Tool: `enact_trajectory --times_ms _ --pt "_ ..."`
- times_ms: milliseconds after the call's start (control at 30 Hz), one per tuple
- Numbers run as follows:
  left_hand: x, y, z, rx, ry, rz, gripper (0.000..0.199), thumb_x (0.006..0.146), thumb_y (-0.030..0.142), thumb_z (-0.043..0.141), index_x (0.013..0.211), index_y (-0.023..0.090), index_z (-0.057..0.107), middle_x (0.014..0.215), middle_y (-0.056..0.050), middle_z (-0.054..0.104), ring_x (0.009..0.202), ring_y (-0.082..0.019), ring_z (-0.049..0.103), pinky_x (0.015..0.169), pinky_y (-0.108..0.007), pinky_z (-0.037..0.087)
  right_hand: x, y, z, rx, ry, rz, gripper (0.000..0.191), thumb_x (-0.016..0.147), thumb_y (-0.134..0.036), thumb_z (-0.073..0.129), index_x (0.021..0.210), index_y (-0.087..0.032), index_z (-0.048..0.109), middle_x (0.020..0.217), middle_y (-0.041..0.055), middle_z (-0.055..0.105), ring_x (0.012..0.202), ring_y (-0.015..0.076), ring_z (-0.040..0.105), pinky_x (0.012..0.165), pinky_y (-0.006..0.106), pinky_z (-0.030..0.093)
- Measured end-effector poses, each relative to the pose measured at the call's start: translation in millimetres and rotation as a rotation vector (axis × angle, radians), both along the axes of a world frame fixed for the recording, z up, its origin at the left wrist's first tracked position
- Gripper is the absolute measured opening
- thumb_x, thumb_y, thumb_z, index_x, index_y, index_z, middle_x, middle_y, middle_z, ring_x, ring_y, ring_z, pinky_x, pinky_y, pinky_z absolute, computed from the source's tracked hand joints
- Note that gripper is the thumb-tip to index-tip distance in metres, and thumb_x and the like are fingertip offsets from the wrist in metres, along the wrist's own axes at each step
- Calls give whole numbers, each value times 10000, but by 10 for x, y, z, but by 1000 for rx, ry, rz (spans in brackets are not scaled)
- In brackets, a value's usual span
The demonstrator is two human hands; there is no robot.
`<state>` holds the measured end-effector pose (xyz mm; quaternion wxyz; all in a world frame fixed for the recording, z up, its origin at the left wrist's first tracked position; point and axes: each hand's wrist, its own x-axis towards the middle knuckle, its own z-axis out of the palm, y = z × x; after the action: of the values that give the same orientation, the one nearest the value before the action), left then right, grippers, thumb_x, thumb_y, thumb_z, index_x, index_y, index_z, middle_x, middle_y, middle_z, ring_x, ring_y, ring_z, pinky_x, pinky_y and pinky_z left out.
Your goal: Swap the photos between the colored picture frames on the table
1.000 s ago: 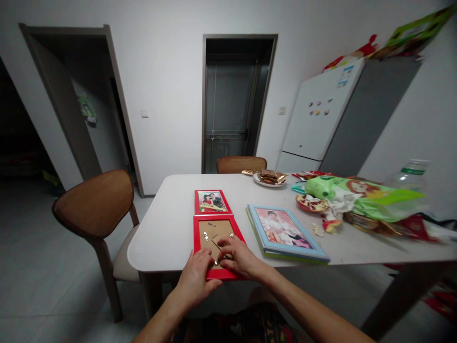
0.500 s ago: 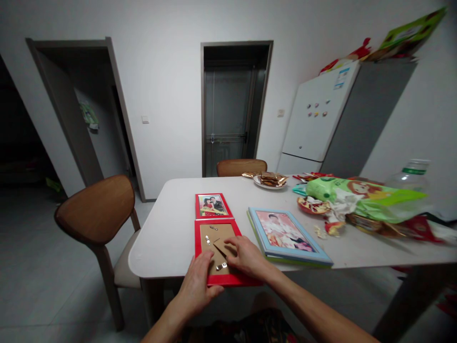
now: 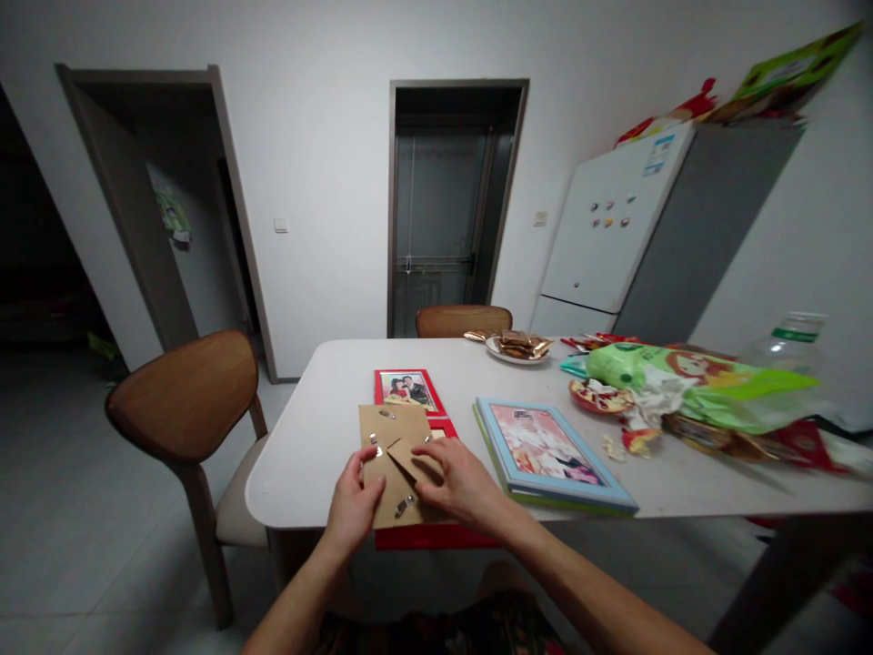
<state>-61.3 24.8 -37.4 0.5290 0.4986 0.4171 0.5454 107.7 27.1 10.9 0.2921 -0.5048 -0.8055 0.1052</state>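
Observation:
A brown backing board with several metal clips and a raised flap is lifted off the red double frame, covering part of its near half. My left hand grips the board's left edge between thumb and fingers. My right hand pinches the raised flap at the board's right side. In the frame's far half a photo of two people shows. To the right, a light blue picture frame with a pink photo lies on a green-edged item.
On the white table stand a plate of wrapped snacks, opened fruit, a green bag and a clear bottle. Wooden chairs stand at the left and the far side.
The backing board has come up out of the red frame and shifted left, held in both hands. My left hand has moved left, from resting on the frame to gripping the board.

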Motion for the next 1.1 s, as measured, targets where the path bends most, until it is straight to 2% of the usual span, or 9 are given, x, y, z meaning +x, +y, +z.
enact_trajectory --times_ms 100,200,300,433,533,633,767,900,1100 --pt "-206 52 70 -50 -134 76 444 649 222 555 1055 180 380 805 -29 631 636 -165 621 611 -308 495 23 8 -25 -7 50 11 331 706 -282 519 1014 -171 567 995 74 585 911 177 510 812 286 376" --pt "-532 90 102 -112 -92 145 403 650 154 545 1028 185 407 785 -20 631 590 -142 613 577 -275 489 201 89 -165 -30 -43 -150 329 739 -262 481 1037 -142 551 992 102 583 911 189 515 816 288 360" --pt "-832 138 71 -155 131 182 358 673 114 506 1017 178 432 782 -18 632 594 -128 610 556 -241 480 380 165 -343 -119 -206 -291 320 739 -236 460 1024 -118 547 954 128 580 869 198 532 765 272 361" --pt "-1032 240 -17 -147 452 196 336 693 135 472 1029 151 450 765 -23 631 611 -150 614 555 -258 481 442 226 -500 -185 -306 -344 339 727 -208 446 1046 -118 518 899 126 587 819 197 547 703 257 358" --pt "-1090 316 -55 -109 559 256 367 655 152 517 1020 149 475 786 -36 628 700 -195 615 650 -317 476 424 280 -548 -185 -290 -356 402 705 -152 430 1102 -106 474 897 132 591 812 198 551 696 258 357" --pt "-1099 338 -63 -33 675 355 416 590 135 570 999 159 503 968 -74 592 967 -252 533 865 -389 373 428 334 -556 -169 -204 -394 451 666 -131 440 1114 -81 460 937 152 585 841 211 547 715 270 362" --pt "-893 233 -51 71 743 380 403 588 138 578 987 159 522 1145 -86 505 1147 -232 385 984 -354 242 428 330 -477 -303 154 -409 568 664 -154 426 1222 -91 341 892 121 611 773 187 574 676 266 398" --pt "-366 5 15 211 721 193 402 656 190 551 1053 153 504 1205 -108 465 1155 -221 385 973 -366 273 344 224 -278 -613 677 -212 670 691 -150 325 1319 -120 94 828 72 638 610 154 602 550 255 435" --pt "427 -246 211 449 724 -11 562 635 251 613 1158 162 431 1271 -124 401 1167 -248 353 980 -411 283 187 89 29 -551 875 -76 677 667 -152 398 1309 -154 183 845 64 644 612 145 602 554 247 459"
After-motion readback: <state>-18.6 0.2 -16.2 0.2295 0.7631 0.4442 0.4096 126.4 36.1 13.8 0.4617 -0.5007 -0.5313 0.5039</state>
